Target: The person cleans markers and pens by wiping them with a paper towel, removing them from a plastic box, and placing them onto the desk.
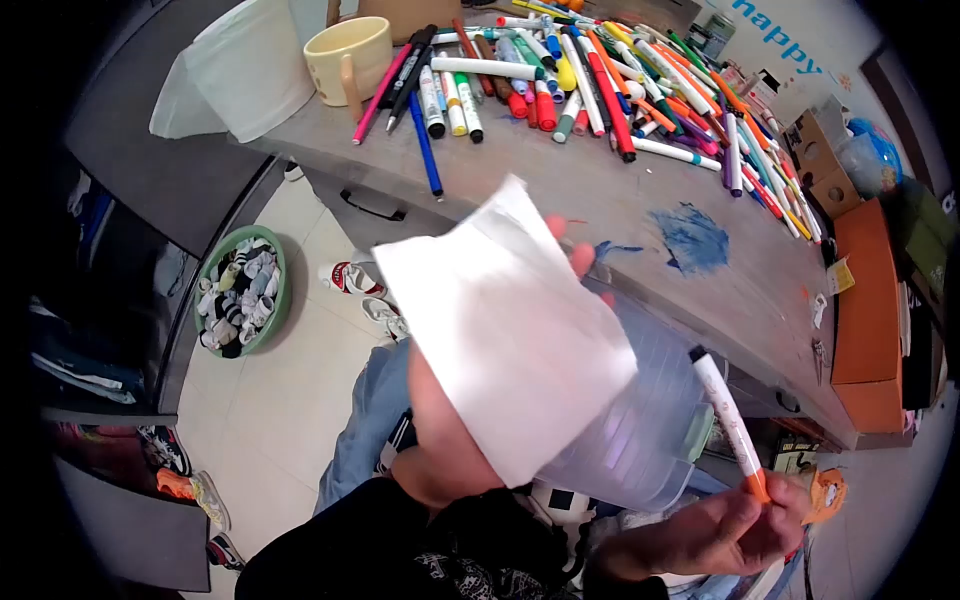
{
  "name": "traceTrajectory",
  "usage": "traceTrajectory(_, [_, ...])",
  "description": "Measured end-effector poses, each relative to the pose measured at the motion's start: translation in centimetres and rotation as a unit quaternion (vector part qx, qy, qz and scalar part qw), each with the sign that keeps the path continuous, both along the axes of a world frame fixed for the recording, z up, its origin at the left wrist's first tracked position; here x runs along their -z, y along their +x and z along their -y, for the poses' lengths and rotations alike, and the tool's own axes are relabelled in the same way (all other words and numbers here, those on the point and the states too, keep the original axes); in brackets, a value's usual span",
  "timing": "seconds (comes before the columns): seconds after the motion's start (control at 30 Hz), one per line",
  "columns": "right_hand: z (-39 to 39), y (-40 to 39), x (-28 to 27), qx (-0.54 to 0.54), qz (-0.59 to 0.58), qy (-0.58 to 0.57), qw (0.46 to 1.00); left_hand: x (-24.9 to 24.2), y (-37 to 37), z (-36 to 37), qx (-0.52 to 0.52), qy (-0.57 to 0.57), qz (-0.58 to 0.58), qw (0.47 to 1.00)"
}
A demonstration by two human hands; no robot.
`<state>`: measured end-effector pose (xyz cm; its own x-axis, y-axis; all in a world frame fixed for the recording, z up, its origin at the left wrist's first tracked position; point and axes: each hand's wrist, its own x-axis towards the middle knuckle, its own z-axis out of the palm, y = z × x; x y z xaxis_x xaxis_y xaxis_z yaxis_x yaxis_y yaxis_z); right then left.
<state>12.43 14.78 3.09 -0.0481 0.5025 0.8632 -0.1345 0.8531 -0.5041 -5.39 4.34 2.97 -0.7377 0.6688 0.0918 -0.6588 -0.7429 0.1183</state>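
Note:
My left hand (pixel 447 440) holds up a creased white sheet (pixel 510 340), paper or tissue. The sheet covers most of the palm, and only some fingertips show past its far edge. At the lower right, my right hand (pixel 740 530) is closed around the orange end of a white-barrelled marker (pixel 728 412). The marker points up and to the left, its black end uppermost. Below the sheet and to its right is a translucent plastic box (pixel 630 430), partly hidden by the sheet.
A heap of markers (pixel 600 80) covers the back of the grey desk (pixel 560 170). A yellow mug (pixel 350 55) and a white bag (pixel 245 75) stand at its left. Blue smears (pixel 690 238) mark the desktop. A green basin (pixel 285 290) of socks and some shoes (pixel 350 278) are on the floor.

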Motion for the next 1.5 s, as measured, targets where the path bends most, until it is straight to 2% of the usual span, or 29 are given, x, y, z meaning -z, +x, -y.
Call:
traceTrajectory(0.07, [-0.6, 0.8, -0.9, -0.007, 0.096, 0.092, 0.991, 0.2, -0.8, 0.5, -0.034, 0.011, -0.022, 0.999])
traceTrajectory(0.1, [-0.9, 0.7, -1.2, -0.009, 0.099, 0.093, 0.991, 0.3, -1.1, 0.9, -0.072, 0.033, -0.030, 0.996])
traceTrajectory(0.17, [-1.5, 0.5, -2.0, -0.103, 0.204, 0.135, 0.964, 0.5, -1.8, 1.6, -0.110, 0.051, -0.034, 0.992])
traceTrajectory(0.23, [-2.1, 0.3, -3.9, -0.174, 0.348, 0.208, 0.897, 0.2, -2.5, 2.4, -0.150, 0.075, 0.003, 0.986])
traceTrajectory(0.3, [-2.1, -0.5, -4.7, -0.228, 0.420, 0.241, 0.845, 0.1, -3.0, 2.9, -0.177, 0.044, 0.017, 0.983])
traceTrajectory(0.33, [-2.1, -1.1, -4.8, -0.229, 0.420, 0.242, 0.844, 0.1, -3.2, 3.2, -0.184, 0.050, 0.012, 0.982])
traceTrajectory(0.4, [-2.0, -2.4, -4.9, -0.247, 0.447, 0.332, 0.793, 0.1, -3.3, 3.5, -0.193, 0.057, 0.007, 0.980])
traceTrajectory(0.43, [-2.0, -3.1, -4.7, -0.247, 0.448, 0.334, 0.791, 0.1, -3.3, 3.6, -0.201, 0.056, -0.010, 0.978])
traceTrajectory(0.53, [-2.1, -5.3, -4.1, -0.268, 0.462, 0.435, 0.725, 0.2, -3.5, 4.0, -0.204, 0.055, -0.029, 0.977])
traceTrajectory(0.6, [-1.8, -6.9, -3.7, -0.273, 0.455, 0.464, 0.709, 0.8, -3.9, 4.4, -0.196, 0.052, -0.028, 0.979])
traceTrajectory(0.67, [-1.2, -8.4, -2.9, -0.277, 0.449, 0.492, 0.693, 1.8, -4.2, 4.6, -0.132, 0.160, -0.123, 0.970])
traceTrajectory(0.77, [-0.5, -10.4, -1.2, -0.268, 0.443, 0.518, 0.680, 1.0, -3.8, 4.5, -0.181, 0.129, -0.059, 0.973])
traceTrajectory(0.83, [-0.3, -11.5, -0.3, -0.264, 0.435, 0.559, 0.655, 1.4, -3.9, 4.6, -0.174, 0.151, -0.034, 0.973])
traceTrajectory(0.9, [-0.1, -11.8, 0.2, -0.264, 0.445, 0.553, 0.653, 1.3, -4.0, 4.6, -0.166, 0.174, -0.011, 0.971])
traceTrajectory(0.97, [-0.2, -12.1, 0.6, -0.267, 0.454, 0.546, 0.651, 1.0, -4.0, 4.5, -0.198, 0.149, 0.018, 0.969])
traceTrajectory(1.07, [-0.5, -12.3, 0.6, -0.276, 0.446, 0.533, 0.664, 1.2, -4.1, 4.4, -0.204, 0.140, 0.006, 0.969])
traceTrajectory(1.13, [-0.6, -11.9, -0.4, -0.300, 0.464, 0.477, 0.684, 1.3, -4.1, 4.2, -0.211, 0.125, -0.002, 0.969])
traceTrajectory(1.27, [-1.4, -12.0, -2.2, -0.273, 0.465, 0.510, 0.670, 1.3, -4.1, 4.3, -0.217, 0.090, 0.012, 0.972])
traceTrajectory(1.33, [-1.5, -12.4, -2.9, -0.253, 0.446, 0.503, 0.696, 1.0, -4.1, 4.3, -0.219, 0.083, 0.013, 0.972])
traceTrajectory(1.47, [-1.7, -14.1, -5.3, -0.237, 0.463, 0.470, 0.713, 1.1, -3.8, 4.3, -0.229, 0.080, 0.007, 0.970])
traceTrajectory(1.5, [-1.6, -15.3, -5.6, -0.226, 0.463, 0.404, 0.756, 1.2, -3.8, 4.4, -0.223, 0.080, 0.004, 0.971])
